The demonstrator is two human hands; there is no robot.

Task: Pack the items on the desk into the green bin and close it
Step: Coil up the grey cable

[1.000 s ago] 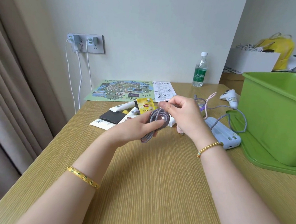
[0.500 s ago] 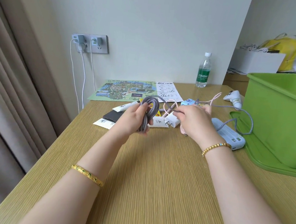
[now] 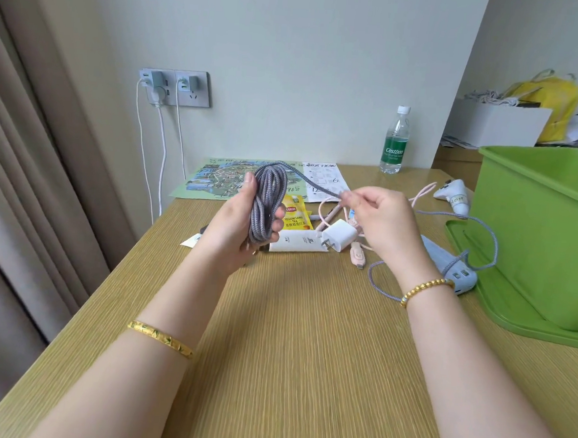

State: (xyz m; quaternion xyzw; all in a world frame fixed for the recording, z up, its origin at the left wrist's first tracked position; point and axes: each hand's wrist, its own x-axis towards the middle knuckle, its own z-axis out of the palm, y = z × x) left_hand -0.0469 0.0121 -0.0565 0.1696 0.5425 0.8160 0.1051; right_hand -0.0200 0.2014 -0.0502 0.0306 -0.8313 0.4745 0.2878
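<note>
The left hand (image 3: 242, 229) gripped a coil of grey braided cable (image 3: 267, 203) at centre frame, fingers curled round the loops. The right hand (image 3: 380, 218) pinched the cable's loose run just right of centre. From there the cable trailed across the tabletop (image 3: 289, 338) to the pale power bank (image 3: 448, 267), which lay beside the green bin (image 3: 546, 237) at the right edge; the bin stood on what looked like its lid (image 3: 500, 309).

The likeliest trouble was the trailing end: it looped near the pink cable (image 3: 419, 197) and the white plug (image 3: 339, 237), so further winding could have snagged them or dragged the power bank along. A slack grip on the left might also have let the loops spring open. Many items were not yet packed.
</note>
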